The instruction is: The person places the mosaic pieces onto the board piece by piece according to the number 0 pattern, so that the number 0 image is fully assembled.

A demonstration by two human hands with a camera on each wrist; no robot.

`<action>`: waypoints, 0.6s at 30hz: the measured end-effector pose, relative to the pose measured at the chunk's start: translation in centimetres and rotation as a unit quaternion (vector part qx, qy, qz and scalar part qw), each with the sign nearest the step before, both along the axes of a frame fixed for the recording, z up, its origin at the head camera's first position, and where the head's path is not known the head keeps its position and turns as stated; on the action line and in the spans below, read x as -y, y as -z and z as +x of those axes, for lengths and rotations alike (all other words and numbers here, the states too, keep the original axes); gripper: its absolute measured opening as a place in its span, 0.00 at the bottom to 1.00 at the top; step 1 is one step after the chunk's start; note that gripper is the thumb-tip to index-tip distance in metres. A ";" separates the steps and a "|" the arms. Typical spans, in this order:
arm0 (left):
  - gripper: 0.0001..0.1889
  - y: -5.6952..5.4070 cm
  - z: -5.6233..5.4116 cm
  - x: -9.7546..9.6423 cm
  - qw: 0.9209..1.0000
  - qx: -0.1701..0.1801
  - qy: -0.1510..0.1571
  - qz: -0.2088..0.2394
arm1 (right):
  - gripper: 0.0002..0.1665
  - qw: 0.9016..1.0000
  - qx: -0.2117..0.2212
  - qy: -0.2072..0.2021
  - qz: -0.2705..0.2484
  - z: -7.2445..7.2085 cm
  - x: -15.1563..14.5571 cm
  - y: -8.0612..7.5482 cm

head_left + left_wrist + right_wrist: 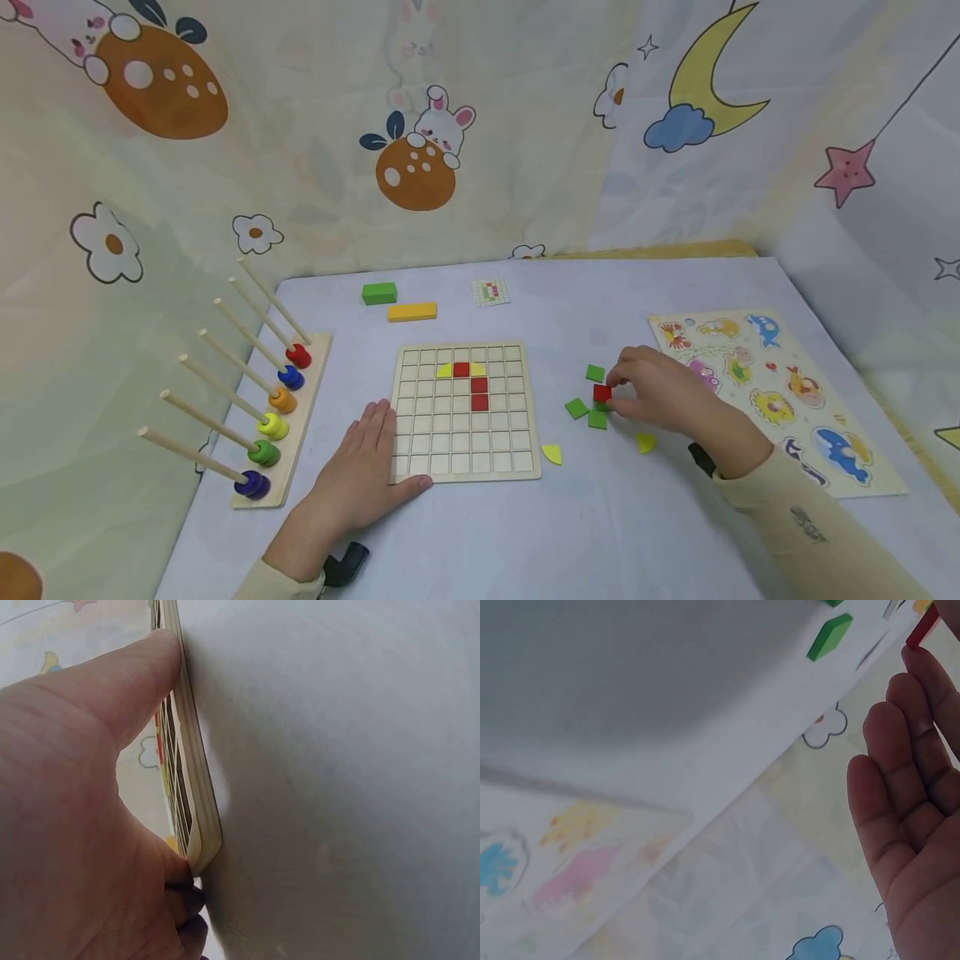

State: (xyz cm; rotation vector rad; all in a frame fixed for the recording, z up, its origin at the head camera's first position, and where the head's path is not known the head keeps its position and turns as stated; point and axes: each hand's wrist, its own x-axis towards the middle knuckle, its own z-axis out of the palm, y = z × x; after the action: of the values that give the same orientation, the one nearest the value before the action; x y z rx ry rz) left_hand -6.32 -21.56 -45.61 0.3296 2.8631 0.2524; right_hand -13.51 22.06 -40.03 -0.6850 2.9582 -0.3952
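Head view: your right hand (660,392) pinches a small red square tile (602,392) among green tiles (577,407), right of the wooden grid board (465,467); your left hand (367,475) lies flat, fingers straight, against the board's left corner.

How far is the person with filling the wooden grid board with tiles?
Done: three red squares and two yellow pieces sit in the grid board. In hand: the right hand pinches a red tile off the loose pile, while the left hand rests on the board's corner. Left: three green tiles and two yellow pieces lie on the table; most cells are bare.
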 end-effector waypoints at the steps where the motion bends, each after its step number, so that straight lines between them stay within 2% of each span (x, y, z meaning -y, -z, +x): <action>1: 0.65 0.1 0.0 0.0 1.000 -0.001 0.000 -0.001 | 0.08 1.000 0.001 -0.003 -0.003 -0.1 0.3 0.1; 9: 0.65 -0.1 0.0 0.0 1.000 -0.002 0.002 -0.001 | 0.09 0.999 -0.003 -0.037 -0.001 -1.1 4.3 0.4; 18: 0.65 0.0 0.0 0.0 1.000 0.006 -0.004 0.001 | 0.11 0.998 -0.006 -0.054 0.015 -1.8 7.9 -0.9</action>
State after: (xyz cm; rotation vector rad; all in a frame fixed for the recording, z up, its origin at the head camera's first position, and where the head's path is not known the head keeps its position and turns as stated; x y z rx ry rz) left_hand -6.31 -21.56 -45.63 0.3175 2.8537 0.2575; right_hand -15.32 14.14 -39.11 -0.8420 2.9160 -0.3385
